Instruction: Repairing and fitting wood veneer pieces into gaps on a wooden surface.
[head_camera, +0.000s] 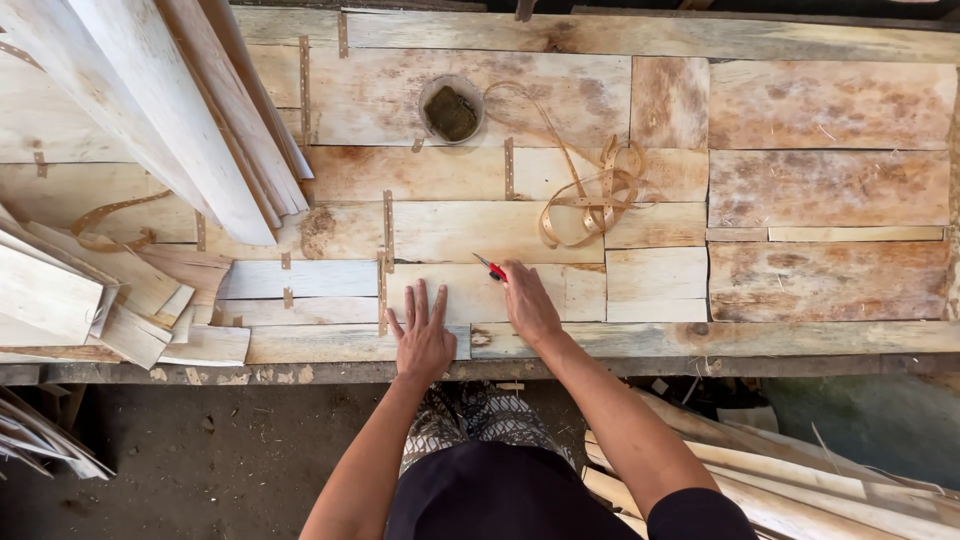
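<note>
**Two hands on a patchwork of thin wood sheets**

The left hand (422, 338) lies flat and open, fingers spread, palm down on a pale strip of veneer (440, 292) near the front edge of the workbench (300, 372). It holds nothing; it only presses on the wood.

The right hand (527, 303) sits just beside it, to the right, closed around a small red-handled cutter (491, 268). The tool's tip pokes out past the fingers toward the upper left and touches the same pale strip, close to a seam where it meets the sheet above.

The bench top is covered with many thin wood sheets laid edge to edge, some pale, some blotched brown (828, 187). Short strips of brown tape (388, 230) bridge several of the seams. A loose tangle of that tape (596, 195) lies on the sheets beyond the right hand, well apart from it. Farther back stands a small round cup (451, 109) with something dark inside; what it holds cannot be told.

At the left, a stack of long pale boards (170, 120) leans across the bench, and shorter offcuts (110, 300) are piled below it. More curled wood scraps (800, 480) lie on the ground at the right, beneath the bench edge.
</note>
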